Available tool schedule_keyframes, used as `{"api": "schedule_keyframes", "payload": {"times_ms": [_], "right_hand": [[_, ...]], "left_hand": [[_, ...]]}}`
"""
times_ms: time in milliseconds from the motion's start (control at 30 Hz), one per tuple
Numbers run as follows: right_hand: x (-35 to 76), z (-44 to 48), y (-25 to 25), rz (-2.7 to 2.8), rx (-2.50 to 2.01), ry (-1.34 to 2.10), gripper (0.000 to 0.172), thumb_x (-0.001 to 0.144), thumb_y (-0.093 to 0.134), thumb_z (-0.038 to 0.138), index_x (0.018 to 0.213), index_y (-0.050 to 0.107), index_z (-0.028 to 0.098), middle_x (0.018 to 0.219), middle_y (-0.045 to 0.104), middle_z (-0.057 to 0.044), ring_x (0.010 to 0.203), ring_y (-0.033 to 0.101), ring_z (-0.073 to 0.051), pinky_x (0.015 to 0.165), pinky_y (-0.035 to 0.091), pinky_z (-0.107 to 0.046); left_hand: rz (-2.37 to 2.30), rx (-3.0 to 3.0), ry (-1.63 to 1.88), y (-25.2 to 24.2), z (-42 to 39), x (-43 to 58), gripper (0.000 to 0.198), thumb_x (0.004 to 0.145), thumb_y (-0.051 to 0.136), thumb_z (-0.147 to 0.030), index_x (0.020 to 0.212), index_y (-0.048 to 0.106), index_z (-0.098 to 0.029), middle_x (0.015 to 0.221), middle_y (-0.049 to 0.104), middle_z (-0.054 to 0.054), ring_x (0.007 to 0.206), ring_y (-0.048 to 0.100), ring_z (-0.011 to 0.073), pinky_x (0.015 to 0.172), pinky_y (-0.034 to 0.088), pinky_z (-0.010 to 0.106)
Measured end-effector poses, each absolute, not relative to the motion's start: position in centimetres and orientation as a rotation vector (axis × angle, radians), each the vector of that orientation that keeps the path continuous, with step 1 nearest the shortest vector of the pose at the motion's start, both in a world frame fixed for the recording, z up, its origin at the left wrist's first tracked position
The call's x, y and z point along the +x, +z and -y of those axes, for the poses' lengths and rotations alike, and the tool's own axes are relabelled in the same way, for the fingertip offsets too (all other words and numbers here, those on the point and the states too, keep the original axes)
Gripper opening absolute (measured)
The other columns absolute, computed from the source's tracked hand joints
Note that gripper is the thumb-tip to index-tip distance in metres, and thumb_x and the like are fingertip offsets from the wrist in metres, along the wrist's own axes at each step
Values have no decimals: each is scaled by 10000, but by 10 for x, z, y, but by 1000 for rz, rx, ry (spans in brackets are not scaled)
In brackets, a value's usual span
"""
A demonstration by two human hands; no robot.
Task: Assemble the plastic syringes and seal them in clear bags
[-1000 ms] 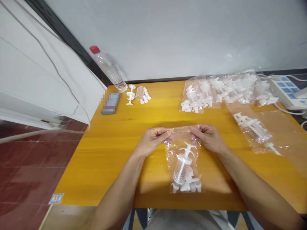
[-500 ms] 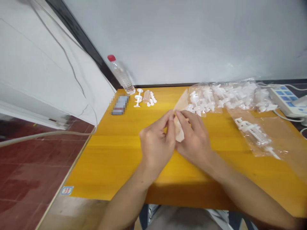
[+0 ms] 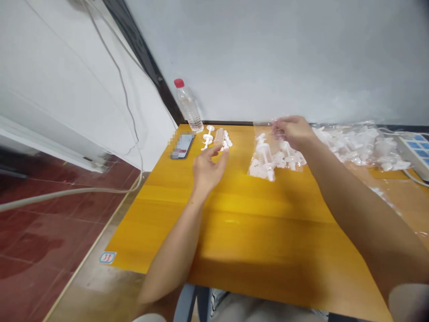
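My right hand [image 3: 296, 132] pinches the upper edge of a clear plastic bag [image 3: 263, 172] near the back of the table. Inside the bag are white plastic parts and a clear, syringe-like barrel [image 3: 265, 153]. My left hand [image 3: 208, 170] is open above the table, thumb and fingers apart, holding nothing. Just beyond its fingertips lie several small white round pieces [image 3: 227, 140], a clear plastic cylinder [image 3: 219, 135] and a white plunger-like part [image 3: 208, 136].
A water bottle [image 3: 189, 109] with a red cap stands at the back left, beside a phone [image 3: 183, 145]. More bagged white parts [image 3: 355, 145] lie at the right, near a power strip [image 3: 417, 150]. A grey-white panel [image 3: 268, 58] rises behind the table [image 3: 234, 250].
My hands have parted; both were on a pale, paper-like piece, now out of sight. The right hand moved right and back onto the bag, the left slightly left and back, opening.
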State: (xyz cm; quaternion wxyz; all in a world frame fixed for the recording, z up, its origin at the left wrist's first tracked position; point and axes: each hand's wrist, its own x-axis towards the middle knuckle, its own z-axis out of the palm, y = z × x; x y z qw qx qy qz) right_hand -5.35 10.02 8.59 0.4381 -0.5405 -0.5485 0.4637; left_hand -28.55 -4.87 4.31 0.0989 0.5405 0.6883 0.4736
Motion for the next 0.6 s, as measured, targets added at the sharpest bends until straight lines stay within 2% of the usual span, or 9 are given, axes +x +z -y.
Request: {"api": "schedule_keyframes", "payload": {"times_ms": [167,267,400,600], "right_hand": [[-44,-166,77,1455,-1660,1145,215,879,614,35,696,581,144,667,626,-49,624,603,-108,643,561,-220],[-36,-186,76,1548,-1823,1066,197,828,640,21,672,595,132,629,619,-73,634,623,-149,621,544,-250],[-23,-203,77,1759,-2144,772,202,784,697,128,609,597,140,549,569,-102,623,607,-227,566,478,-318],[-8,-217,67,1961,-2259,448,220,798,725,277,747,666,71,657,632,-186,795,676,-327,677,505,-375]], "left_hand": [[-2326,1568,1189,15,5,-341,338,915,630,-391,1132,773,-175,1120,798,111,1021,747,271,962,544,389],[-2385,1595,1177,9,-20,-343,356,887,665,-422,1128,782,-187,1277,729,146,1217,651,340,1075,469,472],[-2581,1675,1064,-2,-50,-331,416,885,650,-515,1089,793,-181,1497,554,190,1416,440,435,1123,364,617],[-2664,1748,911,-17,-70,-324,492,912,577,-551,1021,795,-124,1554,479,226,1486,316,466,1161,278,649]]}}
